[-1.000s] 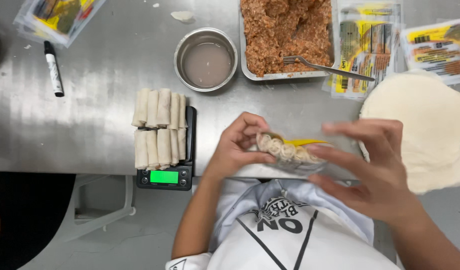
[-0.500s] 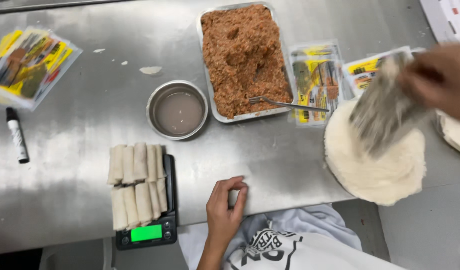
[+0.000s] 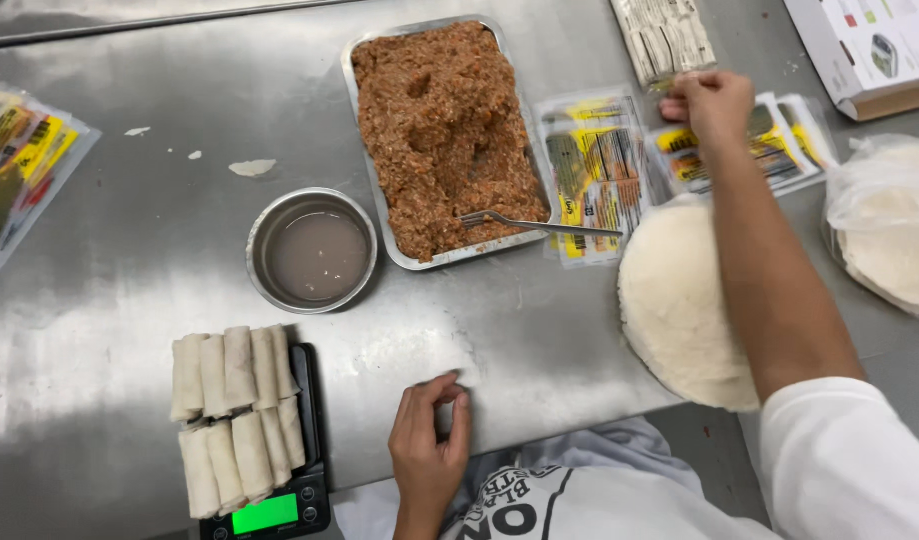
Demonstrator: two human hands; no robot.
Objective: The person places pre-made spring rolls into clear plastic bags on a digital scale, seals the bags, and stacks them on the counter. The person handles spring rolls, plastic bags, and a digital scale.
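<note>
- Left hand: resting at near edge of the brushed steel worktable, fingers loosely curled, thumb close to fingertips, holding nothing.
- Just left of it: small black digital scale with a lit green display, loaded with two rows of pale rolled spring rolls lying side by side, overhanging the scale's left side.
- Right of left hand: stack of round off-white thin wrappers, hanging partly over the table's near edge. Right forearm crosses above it.
- Mid table: round steel bowl of cloudy brownish liquid, between spring rolls and filling tray, touching neither.
- Behind bowl: rectangular metal tray of reddish-brown minced filling; metal fork has tines in the filling at the near right corner, handle sticking out over the tray rim to the right.
- Right of tray: flat clear plastic packets with yellow-and-black labels, spread overlapping.
- Right hand: reached far out, knuckles up, fingers closed down at the near end of a clear packed bag of pale rolls. Looks like a pinch on it, but fingertips are hidden, so can't tell if it's actually gripped.
- Far right: second wrapper stack in clear plastic bag; white cardboard box behind it.
- Far left edge: more yellow-labelled packets.
</note>
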